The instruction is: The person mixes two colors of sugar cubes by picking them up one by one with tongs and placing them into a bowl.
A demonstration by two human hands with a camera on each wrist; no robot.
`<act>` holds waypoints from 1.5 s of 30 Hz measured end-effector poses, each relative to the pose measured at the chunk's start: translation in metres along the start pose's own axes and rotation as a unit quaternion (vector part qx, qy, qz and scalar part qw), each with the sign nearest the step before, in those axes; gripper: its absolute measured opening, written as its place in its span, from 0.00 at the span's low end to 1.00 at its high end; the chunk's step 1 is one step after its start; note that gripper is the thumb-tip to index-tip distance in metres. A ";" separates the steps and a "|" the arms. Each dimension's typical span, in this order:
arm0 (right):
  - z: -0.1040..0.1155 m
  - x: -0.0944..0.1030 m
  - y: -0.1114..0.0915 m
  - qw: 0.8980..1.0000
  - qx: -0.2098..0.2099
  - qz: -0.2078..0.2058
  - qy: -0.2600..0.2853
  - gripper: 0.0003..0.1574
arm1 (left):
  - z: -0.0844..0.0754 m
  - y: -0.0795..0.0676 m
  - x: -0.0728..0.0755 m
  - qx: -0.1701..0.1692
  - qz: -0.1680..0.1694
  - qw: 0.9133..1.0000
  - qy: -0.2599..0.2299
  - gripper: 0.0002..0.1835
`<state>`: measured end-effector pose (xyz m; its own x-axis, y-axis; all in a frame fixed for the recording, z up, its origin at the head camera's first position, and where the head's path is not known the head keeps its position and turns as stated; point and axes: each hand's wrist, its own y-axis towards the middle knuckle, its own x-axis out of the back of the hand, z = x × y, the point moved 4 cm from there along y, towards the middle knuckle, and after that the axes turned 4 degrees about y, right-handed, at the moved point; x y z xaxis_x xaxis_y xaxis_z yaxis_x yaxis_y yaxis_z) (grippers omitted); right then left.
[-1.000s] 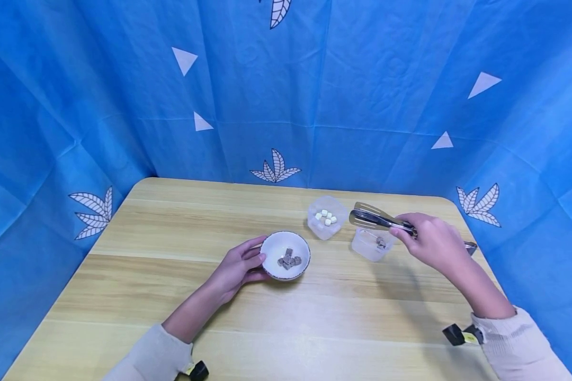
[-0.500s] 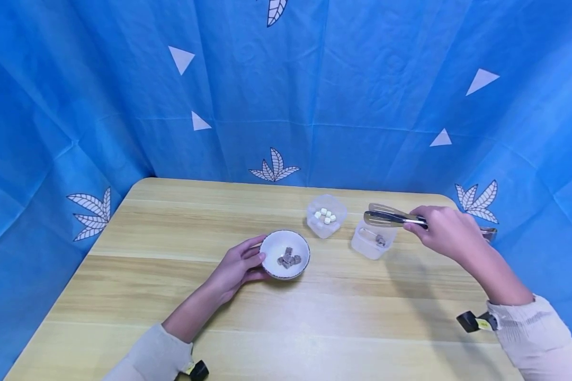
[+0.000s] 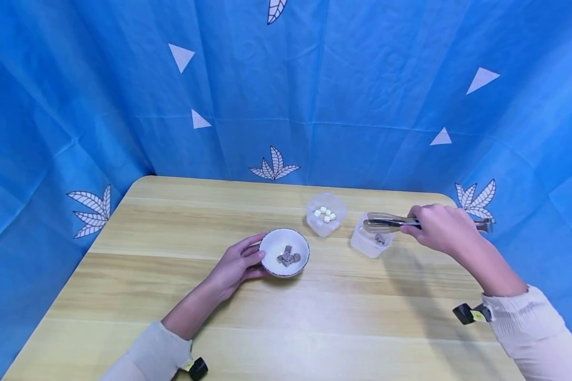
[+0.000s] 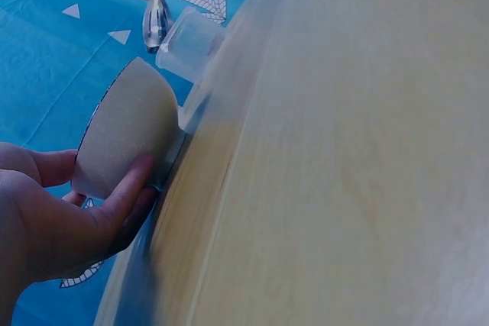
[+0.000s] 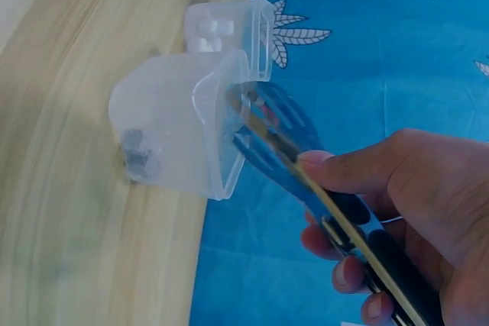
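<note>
My left hand (image 3: pixel 233 267) holds a white bowl (image 3: pixel 286 239) with a dark-speckled rim by its left side, thumb at the rim and fingers along the outer wall. Several greyish-brown cubes (image 3: pixel 287 258) lie inside it. My right hand (image 3: pixel 443 227) grips slotted metal tongs (image 5: pixel 336 227). Their tips are over the mouth of a translucent plastic container (image 5: pixel 164 104), parted and with nothing visible between them. More of the brown cubes (image 5: pixel 139 156) lie at the bottom of that container, partly hidden from the head view.
Just left of the container, a second translucent container (image 3: pixel 321 230) holds several white cubes (image 3: pixel 325 214). Everything stands on a light wooden table (image 3: pixel 181 211). A blue patterned curtain (image 3: pixel 267 79) hangs behind and at both sides.
My right hand has shifted to the right with the tongs, then the tongs have dipped slightly towards the container with brown cubes. My left hand and the bowl stay where they were.
</note>
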<state>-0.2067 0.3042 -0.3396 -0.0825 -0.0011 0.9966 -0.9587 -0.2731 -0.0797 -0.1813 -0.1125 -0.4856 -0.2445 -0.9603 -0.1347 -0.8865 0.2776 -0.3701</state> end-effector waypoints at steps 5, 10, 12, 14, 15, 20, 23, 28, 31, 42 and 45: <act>0.009 0.001 0.004 0.999 0.028 0.016 -0.029 0.15 | -0.001 -0.001 0.001 0.003 -0.001 1.000 -0.001 0.31; 0.022 0.002 0.011 0.993 0.072 0.009 -0.091 0.13 | -0.002 -0.001 0.001 -0.002 0.003 1.000 0.004 0.31; 0.027 0.002 0.015 0.989 0.088 0.011 -0.116 0.13 | -0.002 -0.001 0.001 -0.001 0.000 1.000 0.001 0.31; 0.033 0.002 0.019 0.985 0.105 0.007 -0.138 0.12 | 0.000 -0.001 0.000 0.002 -0.003 1.000 -0.001 0.31; 0.036 0.002 0.021 0.983 0.111 0.005 -0.148 0.11 | 0.000 -0.002 0.000 0.003 -0.005 1.000 -0.002 0.31; 0.044 0.001 0.026 0.975 0.133 -0.011 -0.176 0.09 | 0.003 -0.002 0.001 0.004 -0.007 1.000 -0.004 0.30; 0.047 0.000 0.026 0.972 0.143 -0.027 -0.186 0.09 | 0.004 -0.001 0.001 0.000 -0.002 1.000 -0.003 0.31; 0.053 0.001 0.027 0.963 0.164 -0.063 -0.207 0.14 | 0.003 -0.001 0.001 -0.003 0.001 1.000 -0.005 0.31; 0.056 0.001 0.028 0.959 0.166 -0.069 -0.220 0.17 | 0.001 -0.001 0.001 -0.003 0.001 1.000 -0.005 0.31; 0.065 -0.007 0.029 0.942 0.189 -0.104 -0.259 0.20 | 0.000 -0.001 0.001 -0.002 -0.002 1.000 -0.003 0.31; 0.066 -0.009 0.029 0.939 0.192 -0.117 -0.259 0.21 | 0.000 0.000 0.001 0.001 -0.005 1.000 -0.005 0.31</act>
<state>-0.2154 0.2327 -0.3491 0.3577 -0.3385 0.8703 -0.7567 -0.6512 0.0578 -0.1812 -0.1133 -0.4859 -0.2316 -0.9626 -0.1405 -0.8878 0.2682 -0.3741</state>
